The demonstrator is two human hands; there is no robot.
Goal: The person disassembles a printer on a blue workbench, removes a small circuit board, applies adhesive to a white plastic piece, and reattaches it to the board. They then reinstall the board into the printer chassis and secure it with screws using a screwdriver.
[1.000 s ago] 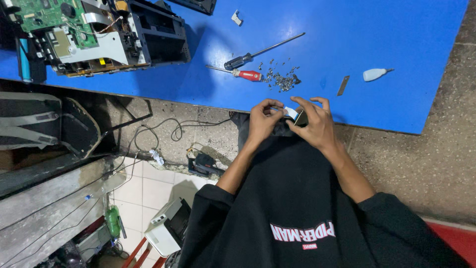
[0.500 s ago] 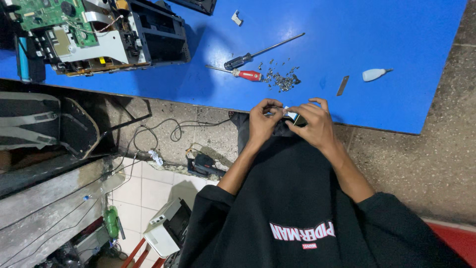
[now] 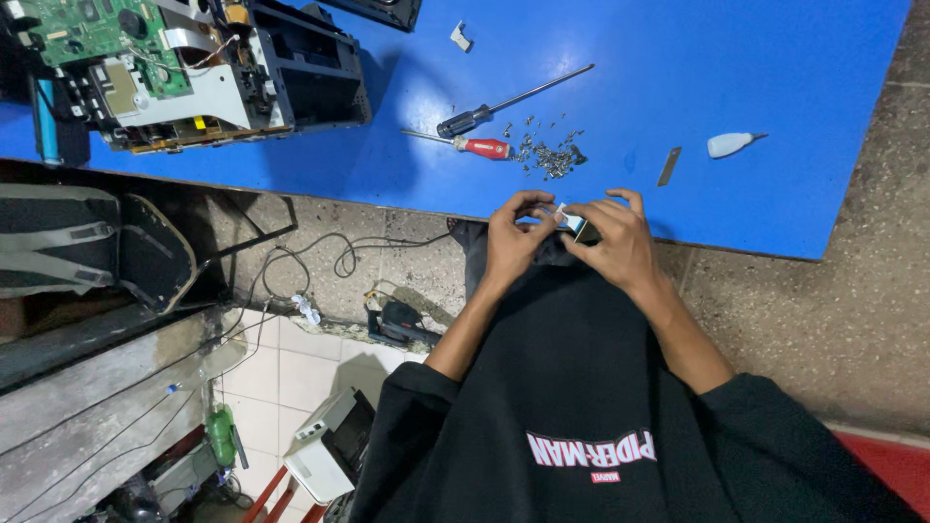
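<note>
Both hands meet at the near edge of the blue table [image 3: 775, 77], working a small part [image 3: 573, 222] held between them. The left hand [image 3: 511, 242] curls its fingers narrowly around the part's left end, and the right hand [image 3: 617, 242] grips it from the right with thumb and forefinger pinched close, so each hand has a hold on the same piece. The part sits just above the person's black sweatshirt [image 3: 572, 387], right at the table's edge, not resting on the top. It looks small and boxy, with a pale face and a blue-tinted side showing between the fingers; most of it is hidden, so its exact kind cannot be told. Judging by the grip, the step in hand is close finger work on this piece, prying or fitting something at its top; the next move would call for a steady hold from one hand while the other's fingertips do the fine pulling or pressing. Farther off on the table lie a black-handled screwdriver [image 3: 504, 105], a red-handled screwdriver [image 3: 470, 145] and, just right of it, a heap of small screws [image 3: 550, 155]. At the far left stands an opened device with a green circuit board [image 3: 97, 29] exposed. A small white nozzle-shaped piece [image 3: 731, 144] lies well to the right.
</note>
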